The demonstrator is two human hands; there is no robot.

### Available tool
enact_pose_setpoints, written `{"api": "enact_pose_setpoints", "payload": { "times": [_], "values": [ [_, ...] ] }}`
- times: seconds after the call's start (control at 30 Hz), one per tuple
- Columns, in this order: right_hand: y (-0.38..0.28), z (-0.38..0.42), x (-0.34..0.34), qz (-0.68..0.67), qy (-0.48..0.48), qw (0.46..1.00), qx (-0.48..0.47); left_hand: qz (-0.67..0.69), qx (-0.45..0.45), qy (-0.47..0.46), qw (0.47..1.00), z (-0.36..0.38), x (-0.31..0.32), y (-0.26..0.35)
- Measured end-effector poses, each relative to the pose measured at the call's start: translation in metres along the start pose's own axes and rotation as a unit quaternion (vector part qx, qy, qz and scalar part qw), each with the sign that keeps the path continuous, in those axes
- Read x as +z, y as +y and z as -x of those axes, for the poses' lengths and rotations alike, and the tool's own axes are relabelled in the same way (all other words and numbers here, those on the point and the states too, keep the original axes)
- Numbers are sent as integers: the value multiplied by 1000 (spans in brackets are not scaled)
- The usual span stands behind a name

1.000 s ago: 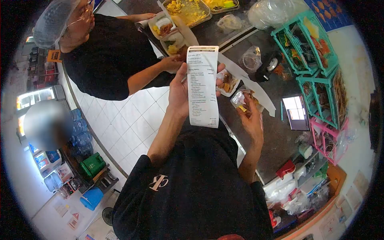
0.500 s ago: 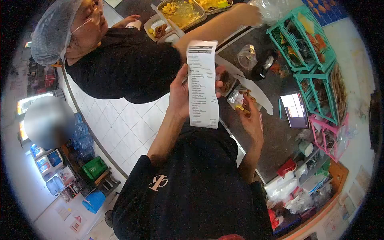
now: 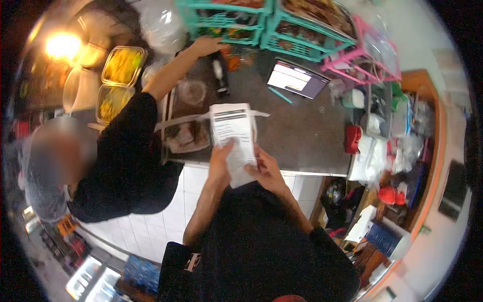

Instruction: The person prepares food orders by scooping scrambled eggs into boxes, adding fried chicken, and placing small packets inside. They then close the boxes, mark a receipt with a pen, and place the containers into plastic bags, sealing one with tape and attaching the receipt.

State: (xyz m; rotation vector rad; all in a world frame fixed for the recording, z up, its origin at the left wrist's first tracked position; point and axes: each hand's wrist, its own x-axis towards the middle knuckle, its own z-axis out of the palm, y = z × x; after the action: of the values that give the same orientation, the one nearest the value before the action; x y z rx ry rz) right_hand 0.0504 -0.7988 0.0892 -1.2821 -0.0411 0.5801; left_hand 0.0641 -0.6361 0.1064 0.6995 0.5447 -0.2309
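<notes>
A long printed receipt (image 3: 232, 126) is held up in front of my chest, its text blurred. My left hand (image 3: 220, 162) grips its left side, with the thumb on the printed face. On the lower right edge, my right hand (image 3: 266, 172) has its fingers closed on the same paper. Beyond it, a clear container with food (image 3: 187, 137) sits at the counter's front left, partly covered by a white paper strip (image 3: 182, 121). Part of this strip also shows to the right of the receipt.
At left, a co-worker in a hairnet stretches an arm (image 3: 173, 70) toward the teal baskets (image 3: 229, 22). A tablet (image 3: 297, 80) and a teal stick (image 3: 279, 95) lie on the dark counter (image 3: 302, 136). Yellow food trays (image 3: 122, 65), a pink basket (image 3: 362, 70) and plastic bags (image 3: 370, 156) surround it.
My right hand has left the food container and now grips the receipt with my left. The view has turned rightward. The co-worker's arm now reaches to the teal baskets.
</notes>
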Motion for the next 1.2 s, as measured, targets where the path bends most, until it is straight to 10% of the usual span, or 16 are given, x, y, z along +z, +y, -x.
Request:
{"api": "enact_pose_setpoints", "payload": {
  "times": [0.13,0.33,0.4,0.47,0.57,0.8,0.93,1.2],
  "values": [
    [27,23,-88,6,196,979,48,-120,-43,-84,988,-93,31,-92],
    [187,-5,-218,74,294,941,151,-401,-12,119,908,-135,-10,-222],
    [198,-11,-232,104,263,935,213,-654,266,-4,709,-124,-20,-222],
    [177,-22,-235,469,155,847,196,-656,187,-60,729,-127,-31,-222],
    [121,-73,-238,549,283,785,43,-810,200,-104,542,-135,-43,-233],
    [106,-211,-241,652,239,703,-155,-755,205,-66,619,-140,-64,-244],
    [91,-146,-247,397,251,882,-46,-762,204,-63,611,-143,-71,-245],
    [88,19,-254,239,382,889,84,-779,189,-48,596,-140,-69,-246]
  ]
}}
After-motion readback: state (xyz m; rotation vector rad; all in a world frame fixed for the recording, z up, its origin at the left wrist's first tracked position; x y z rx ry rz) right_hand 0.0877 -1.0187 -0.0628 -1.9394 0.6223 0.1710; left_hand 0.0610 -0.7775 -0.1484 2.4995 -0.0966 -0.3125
